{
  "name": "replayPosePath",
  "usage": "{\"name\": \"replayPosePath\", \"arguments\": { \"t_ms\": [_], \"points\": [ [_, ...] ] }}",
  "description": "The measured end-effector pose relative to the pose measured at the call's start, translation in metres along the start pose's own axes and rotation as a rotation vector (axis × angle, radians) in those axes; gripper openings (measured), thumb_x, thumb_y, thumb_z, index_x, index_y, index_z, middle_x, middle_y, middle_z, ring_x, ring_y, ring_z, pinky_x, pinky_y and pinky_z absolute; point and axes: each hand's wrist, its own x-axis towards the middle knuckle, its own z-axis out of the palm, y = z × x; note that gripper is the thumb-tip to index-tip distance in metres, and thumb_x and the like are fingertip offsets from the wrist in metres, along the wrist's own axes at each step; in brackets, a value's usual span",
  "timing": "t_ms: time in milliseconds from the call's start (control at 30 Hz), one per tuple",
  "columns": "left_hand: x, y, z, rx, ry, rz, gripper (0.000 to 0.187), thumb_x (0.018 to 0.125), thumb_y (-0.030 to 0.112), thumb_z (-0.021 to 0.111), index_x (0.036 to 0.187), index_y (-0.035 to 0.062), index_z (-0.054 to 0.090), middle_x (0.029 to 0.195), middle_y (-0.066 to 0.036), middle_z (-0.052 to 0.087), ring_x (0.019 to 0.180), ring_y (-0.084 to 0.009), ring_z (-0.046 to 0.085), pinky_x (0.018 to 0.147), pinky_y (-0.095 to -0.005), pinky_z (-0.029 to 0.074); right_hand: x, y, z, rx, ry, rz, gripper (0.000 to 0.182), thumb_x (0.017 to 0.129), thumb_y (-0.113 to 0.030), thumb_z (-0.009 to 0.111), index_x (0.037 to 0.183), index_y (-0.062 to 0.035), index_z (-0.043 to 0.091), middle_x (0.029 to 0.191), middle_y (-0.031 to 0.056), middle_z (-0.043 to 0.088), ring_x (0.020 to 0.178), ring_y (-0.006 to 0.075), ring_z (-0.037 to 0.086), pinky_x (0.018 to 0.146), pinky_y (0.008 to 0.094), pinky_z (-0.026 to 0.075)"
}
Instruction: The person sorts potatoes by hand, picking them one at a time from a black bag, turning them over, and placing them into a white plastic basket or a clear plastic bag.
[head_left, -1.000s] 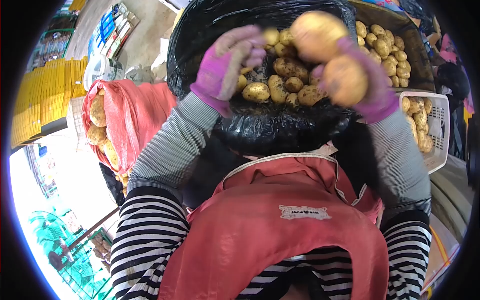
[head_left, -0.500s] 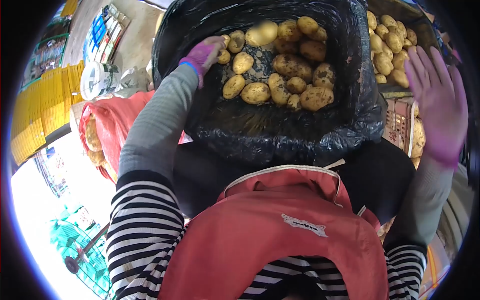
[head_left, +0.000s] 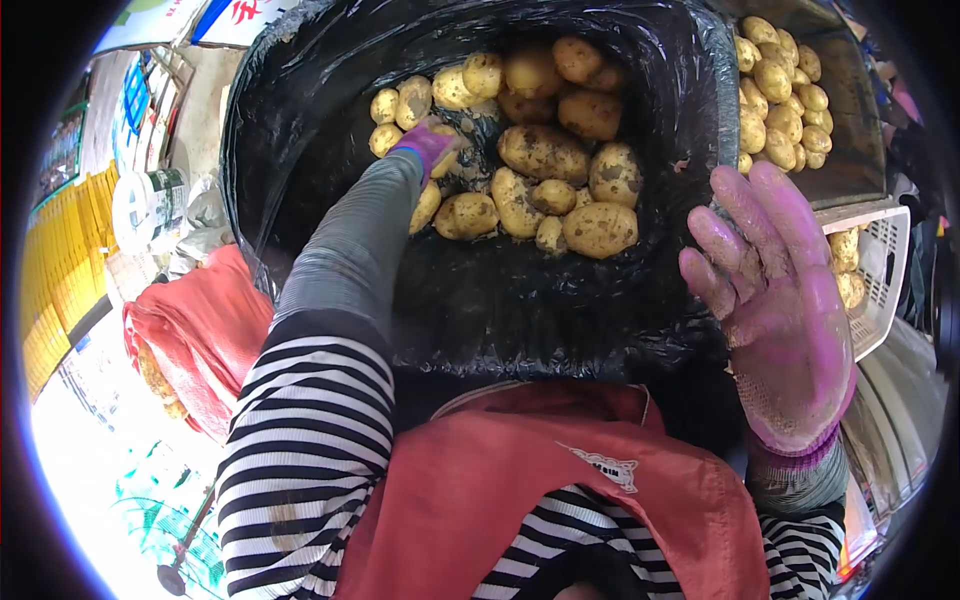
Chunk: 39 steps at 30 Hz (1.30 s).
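The left hand (head_left: 432, 143) wears a pink glove and reaches down into the black bin (head_left: 330, 110). It rests among the potatoes (head_left: 545, 150) at the left side of the pile, touching a small potato (head_left: 427, 205) just below the fingers. I cannot tell how tightly the fingers curl or whether they have hold of one, because the hand is partly hidden by its own arm. The right hand (head_left: 785, 300) also wears a pink glove. It is spread wide open and flat, holds nothing, and hangs in the air just beside the bin's right edge. The potatoes look hard and lumpy, with dirt stuck on them, so they are likely a bit heavy and not easy to squash. The dirt may make them less slippery. A good way to pick one up would be to wrap the fingers around its fat middle. More potatoes lie in a dark box (head_left: 850, 110) and a white crate (head_left: 885, 270) to the right, and a red sack (head_left: 205, 330) sits to the left.
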Motion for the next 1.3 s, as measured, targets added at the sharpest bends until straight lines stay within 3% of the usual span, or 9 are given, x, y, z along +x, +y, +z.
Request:
{"name": "replayPosePath", "arguments": {
  "t_ms": [100,200,367,467,567,667,800,1067,1300],
  "points": [
    [-0.058,0.049,-0.014,-0.823,-0.390,-0.029,0.056,0.083,0.030,0.064,0.133,0.0097,0.050,0.125,-0.010,0.058,0.113,-0.0261,0.058,0.093,-0.0527,0.047,0.001,-0.004,0.012,-0.024,0.085,-0.004,0.064,0.101,-0.036,0.043,0.150,-0.0002,0.023,0.148,0.0211,0.036,0.129,0.0304,0.046,0.107,0.0418,0.040],
    [-0.109,0.089,-0.027,-0.976,-0.763,0.310,0.063,0.085,0.030,0.054,0.143,0.0088,0.041,0.127,-0.022,0.054,0.111,-0.0438,0.059,0.089,-0.0569,0.052,-0.001,-0.001,0.008,0.038,0.041,-0.095,0.057,0.102,-0.029,0.040,0.149,-0.0002,0.025,0.146,0.0208,0.039,0.128,0.0303,0.048,0.106,0.0416,0.042],
    [-0.217,0.126,-0.037,-1.116,-0.841,0.496,0.063,0.079,0.023,0.055,0.140,0.0077,0.044,0.139,-0.026,0.044,0.118,-0.0480,0.052,0.093,-0.0607,0.049,-0.002,0.024,0.011,-0.207,0.021,-0.259,0.042,0.100,-0.020,0.050,0.138,-0.0024,0.045,0.134,0.0162,0.052,0.120,0.0261,0.054,0.102,0.0390,0.045],
    [-0.261,0.121,-0.030,-1.368,-0.810,0.485,0.059,0.081,0.021,0.053,0.137,0.0054,0.046,0.141,-0.025,0.043,0.119,-0.0471,0.052,0.098,-0.0597,0.046,-0.015,0.049,0.033,-1.191,-0.311,-0.976,0.050,0.088,-0.012,0.059,0.136,-0.0034,0.049,0.139,0.0192,0.048,0.133,0.0318,0.044,0.112,0.0425,0.034],
    [-0.305,0.115,-0.029,-1.438,-0.725,0.565,0.056,0.085,0.020,0.048,0.136,-0.0027,0.044,0.141,-0.024,0.044,0.121,-0.0431,0.052,0.103,-0.0559,0.043,-0.034,0.067,0.067,-1.327,-0.476,-1.215,0.054,0.078,-0.017,0.069,0.129,-0.0039,0.054,0.134,0.0162,0.053,0.130,0.0367,0.046,0.109,0.0445,0.038],
    [-0.322,0.088,-0.038,-1.379,-0.625,0.725,0.058,0.085,0.022,0.046,0.138,-0.0017,0.041,0.141,-0.025,0.044,0.126,-0.0407,0.048,0.105,-0.0546,0.041,-0.022,0.077,0.071,-1.214,-0.209,-1.068,0.056,0.086,-0.025,0.065,0.135,-0.0036,0.048,0.132,0.0161,0.054,0.127,0.0327,0.049,0.108,0.0413,0.040],
    [-0.367,0.088,-0.025,-1.310,-0.287,0.904,0.064,0.084,0.023,0.048,0.143,0.0001,0.034,0.142,-0.022,0.042,0.131,-0.0363,0.044,0.110,-0.0483,0.037,-0.038,0.069,0.087,-0.374,-0.567,0.023,0.056,0.099,-0.029,0.052,0.144,0.0006,0.034,0.122,0.0147,0.057,0.111,0.0185,0.059,0.092,0.0307,0.052],
    [-0.367,0.074,-0.016,-0.400,0.181,1.003,0.066,0.086,0.014,0.063,0.146,0.0065,0.036,0.142,-0.016,0.040,0.131,-0.0270,0.040,0.110,-0.0362,0.035,-0.021,0.081,0.073,-0.327,-0.442,0.092,0.048,0.101,-0.019,0.044,0.145,-0.0034,0.034,0.121,0.0130,0.059,0.099,0.0194,0.066,0.087,0.0301,0.055],
    [-0.370,0.086,-0.009,-0.536,0.063,1.039,0.070,0.083,0.008,0.055,0.148,0.0044,0.030,0.140,-0.013,0.041,0.129,-0.0232,0.043,0.110,-0.0357,0.035,-0.009,0.081,0.053,-0.328,-0.422,-0.003,0.046,0.099,-0.015,0.042,0.143,-0.0011,0.037,0.114,0.0124,0.062,0.089,0.0171,0.067,0.079,0.0291,0.056]
  ]
}}
